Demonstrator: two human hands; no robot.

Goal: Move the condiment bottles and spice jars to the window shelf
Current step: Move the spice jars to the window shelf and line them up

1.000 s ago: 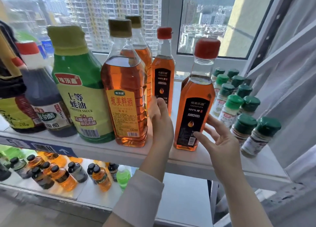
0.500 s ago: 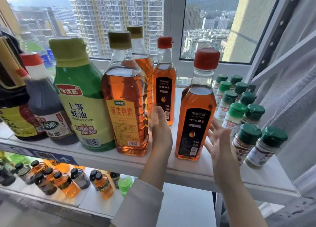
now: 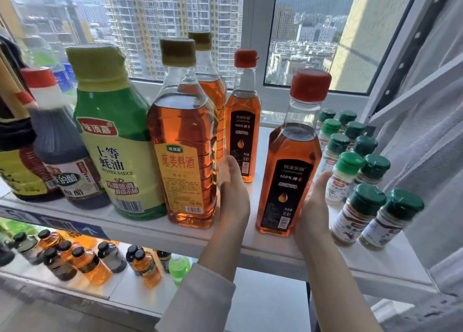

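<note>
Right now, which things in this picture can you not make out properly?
All in the head view:
- The right hand lies beside the front red-capped oil bottle. Its thumb is hidden, so a grip is uncertain.
- The rear cooking wine bottle is mostly hidden by the front cooking wine bottle.
- The dark bottle is cut off by the left edge.
- The spice jar labels are too blurred to read.
</note>
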